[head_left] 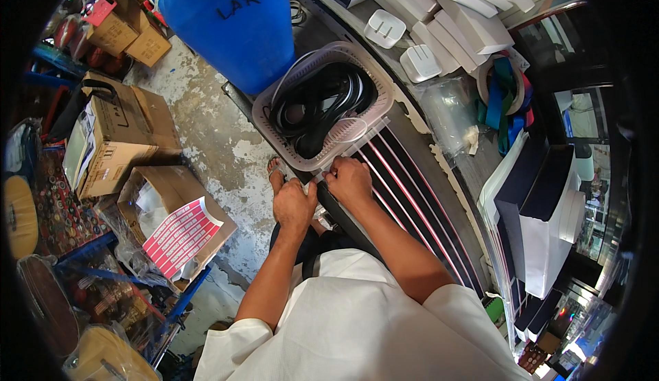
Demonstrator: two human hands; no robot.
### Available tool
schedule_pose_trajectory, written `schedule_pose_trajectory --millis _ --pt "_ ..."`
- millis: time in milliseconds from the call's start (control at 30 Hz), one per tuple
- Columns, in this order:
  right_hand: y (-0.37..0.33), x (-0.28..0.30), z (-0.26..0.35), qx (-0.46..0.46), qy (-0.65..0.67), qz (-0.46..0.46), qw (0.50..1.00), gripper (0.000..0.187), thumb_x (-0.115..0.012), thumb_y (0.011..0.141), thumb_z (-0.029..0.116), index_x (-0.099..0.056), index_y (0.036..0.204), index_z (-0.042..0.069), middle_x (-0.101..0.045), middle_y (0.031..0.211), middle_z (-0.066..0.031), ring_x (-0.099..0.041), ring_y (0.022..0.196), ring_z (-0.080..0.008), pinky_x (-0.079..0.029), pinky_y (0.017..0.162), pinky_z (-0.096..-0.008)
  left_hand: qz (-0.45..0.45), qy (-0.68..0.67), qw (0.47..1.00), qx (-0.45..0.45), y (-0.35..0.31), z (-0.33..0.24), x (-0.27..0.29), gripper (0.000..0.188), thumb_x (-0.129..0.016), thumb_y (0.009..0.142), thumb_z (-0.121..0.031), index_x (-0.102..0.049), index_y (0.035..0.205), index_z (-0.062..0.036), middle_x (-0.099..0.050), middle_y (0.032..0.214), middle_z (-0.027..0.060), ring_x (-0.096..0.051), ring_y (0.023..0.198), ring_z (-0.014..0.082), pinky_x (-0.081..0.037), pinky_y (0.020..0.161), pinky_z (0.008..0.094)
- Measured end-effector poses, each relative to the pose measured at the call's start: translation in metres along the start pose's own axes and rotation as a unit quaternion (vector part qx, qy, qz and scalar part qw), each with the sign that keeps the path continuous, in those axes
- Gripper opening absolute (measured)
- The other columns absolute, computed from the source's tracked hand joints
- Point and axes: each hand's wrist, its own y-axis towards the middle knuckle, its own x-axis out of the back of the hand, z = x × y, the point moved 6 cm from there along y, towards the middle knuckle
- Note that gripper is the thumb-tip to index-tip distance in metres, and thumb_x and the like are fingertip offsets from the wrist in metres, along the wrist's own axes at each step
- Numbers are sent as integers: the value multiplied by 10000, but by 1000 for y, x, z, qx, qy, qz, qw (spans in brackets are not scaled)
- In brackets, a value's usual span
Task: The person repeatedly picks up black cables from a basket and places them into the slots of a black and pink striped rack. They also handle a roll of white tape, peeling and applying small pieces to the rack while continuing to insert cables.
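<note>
A pale translucent plastic basket (382, 82) sits at the edge of the dark striped counter (419, 206). Coiled black cables (322, 99) fill it, and a thin white loop (347, 130) lies at its near side. Just below the basket's near end, my left hand (294, 206) has its fingers curled, thumb toward the right hand. My right hand (349, 180) is bent inward close by, touching or nearly touching the basket's rim. Something small and pale shows between the two hands, too small to name. Both sets of fingertips are partly hidden.
A large blue plastic jug (233, 31) stands beyond the basket. White chargers (386, 29), white boxes (453, 24) and ribbon rolls (504, 93) lie on the right. Cardboard boxes (130, 134) and a pink-and-white printed sheet (184, 237) are on the left, above a worn floor (206, 106).
</note>
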Motion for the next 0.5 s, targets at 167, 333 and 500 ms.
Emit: schedule_pose_trajectory --millis 167,333,500 --pt "8 -9 2 -35 -17 80 996 281 -848 873 272 -808 1020 36 -815 1017 -209 -795 1023 -405 -587 951 -552 8 -6 1000 12 0 1 0 520 -821 957 -439 -744 1131 45 -797 911 288 -791 832 497 -631 766 582" --pt "8 -13 9 -37 -53 91 994 279 -840 835 276 -845 996 49 -818 970 -229 -808 977 -427 -650 912 -541 -23 -53 998 24 -2 -1 5 394 -827 959 -351 -785 1121 5 -794 1042 267 -787 930 484 -620 825 583" --pt "13 -18 13 -29 -66 86 994 270 -845 820 289 -862 963 60 -815 958 -241 -812 970 -428 -650 921 -537 -11 -63 997 -40 -7 -4 4 238 -836 955 -223 -831 1101 -36 -754 1140 248 -763 1026 453 -612 886 541"
